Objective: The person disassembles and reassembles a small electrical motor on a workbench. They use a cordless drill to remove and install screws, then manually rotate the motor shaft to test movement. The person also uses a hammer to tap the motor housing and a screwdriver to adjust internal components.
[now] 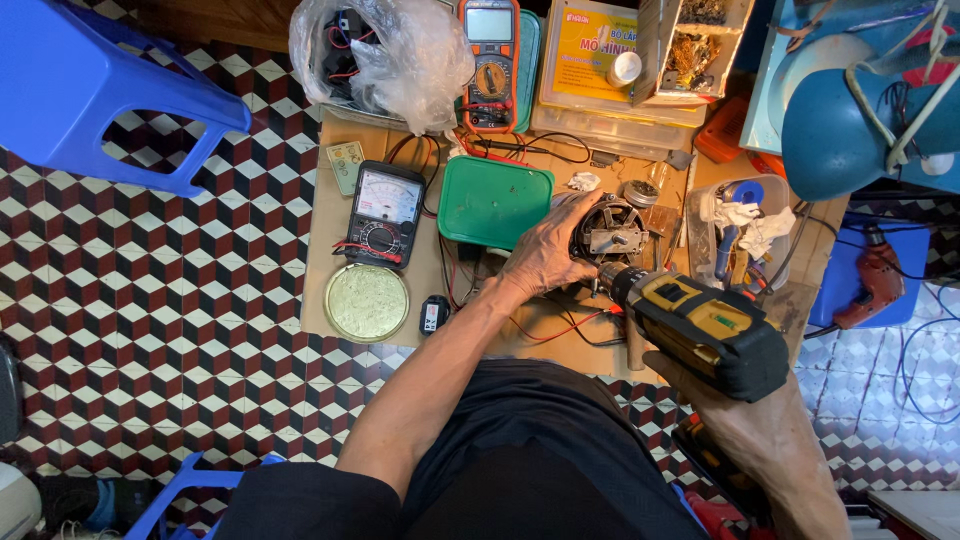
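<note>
**Drill on a motor at a floor bench**

The left hand [545,255] wraps around a small electric motor [610,232] on a cardboard sheet [320,250]. The right hand [750,425] clasps a yellow-black cordless drill [700,325], its tip at the motor. A yellow-labelled flat box [590,45] lies behind, beside a green lid [493,200]. Checkered tile floor [150,300] surrounds.

Setting: an informal floor-level electrical repair workshop. Evidence: a flat cardboard sheet [330,300] is serving as workbench, lying on a red, black and white cube-patterned tile floor [150,330]. At its 12 o'clock an orange-cased digital multimeter [489,65] is lying; at 10 o'clock a black analogue dial multimeter [384,212] is resting with red and black test leads [560,325] trailing. A yellow-and-black cordless drill [700,330] is pressing against a round grey motor housing [608,232] at centre.
</note>
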